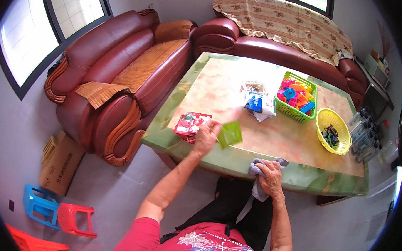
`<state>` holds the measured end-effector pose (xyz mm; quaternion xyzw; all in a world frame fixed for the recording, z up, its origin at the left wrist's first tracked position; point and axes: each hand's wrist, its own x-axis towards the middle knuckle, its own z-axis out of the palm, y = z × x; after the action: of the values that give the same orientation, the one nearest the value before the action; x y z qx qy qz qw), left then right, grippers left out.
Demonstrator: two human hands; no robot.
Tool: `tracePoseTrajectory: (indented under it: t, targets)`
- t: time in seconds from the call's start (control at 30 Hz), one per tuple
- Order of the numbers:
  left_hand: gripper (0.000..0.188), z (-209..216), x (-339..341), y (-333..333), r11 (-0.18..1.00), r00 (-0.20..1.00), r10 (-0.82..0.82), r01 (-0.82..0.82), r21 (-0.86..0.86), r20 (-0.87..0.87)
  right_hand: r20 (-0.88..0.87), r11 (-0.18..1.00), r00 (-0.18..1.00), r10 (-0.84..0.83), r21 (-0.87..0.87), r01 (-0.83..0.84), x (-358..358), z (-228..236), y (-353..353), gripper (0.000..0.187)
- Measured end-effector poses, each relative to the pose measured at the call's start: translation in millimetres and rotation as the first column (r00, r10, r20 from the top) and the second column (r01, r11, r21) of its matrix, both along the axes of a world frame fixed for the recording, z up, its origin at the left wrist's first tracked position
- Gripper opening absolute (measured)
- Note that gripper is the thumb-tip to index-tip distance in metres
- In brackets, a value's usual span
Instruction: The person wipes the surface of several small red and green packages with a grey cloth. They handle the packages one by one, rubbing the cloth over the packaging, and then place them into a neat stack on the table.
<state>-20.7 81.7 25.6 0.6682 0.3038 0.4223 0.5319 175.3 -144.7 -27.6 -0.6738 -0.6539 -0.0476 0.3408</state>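
Hands are busy at the near edge of the green and pink counter point(221, 88). The left hand point(206, 137) pinches a small green packet point(230, 134) and holds it up just over the counter, right beside a pile of red packets point(189, 123). The right hand point(269, 174) is squeezed tight around a grey cloth point(258, 180) at the counter's front edge. Farther back sit a green basket point(284, 108) of bright toys, a yellow basket point(335, 118), and a white bag point(257, 101). Two red sofas point(122, 67) stand around.
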Motion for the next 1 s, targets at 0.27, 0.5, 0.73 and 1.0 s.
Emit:
tracePoseTrajectory:
  t: [0.27, 0.5, 0.73, 1.0]
  targets:
    - [0.011, -19.3, -63.8, 102.3, 0.923, 0.913, 0.383, -0.383, -0.03, 0.14, -0.006, 0.999, 0.999, -0.047, 0.027, 0.047, -6.9, 0.0, 3.7, 0.043]
    - [0.014, -23.2, -80.6, 92.4, 0.805, 0.778, 0.586, -0.529, 0.269, -0.225, -0.029, 0.998, 0.998, -0.063, -0.001, 0.063, -3.3, -3.1, -0.4, 0.044]
    - [0.02, -6.4, -89.3, 72.5, 0.738, 0.468, 0.674, -0.413, 0.533, -0.571, -0.029, 0.998, 0.998, -0.064, 0.001, 0.064, -6.0, 1.4, 0.6, 0.044]
    - [0.024, 8.7, -63.9, 53.1, 0.443, 0.571, 0.77, -0.157, 0.883, -0.285, -0.059, 0.998, 0.997, -0.054, 0.016, 0.055, -5.4, 5.3, -0.1, 0.043]
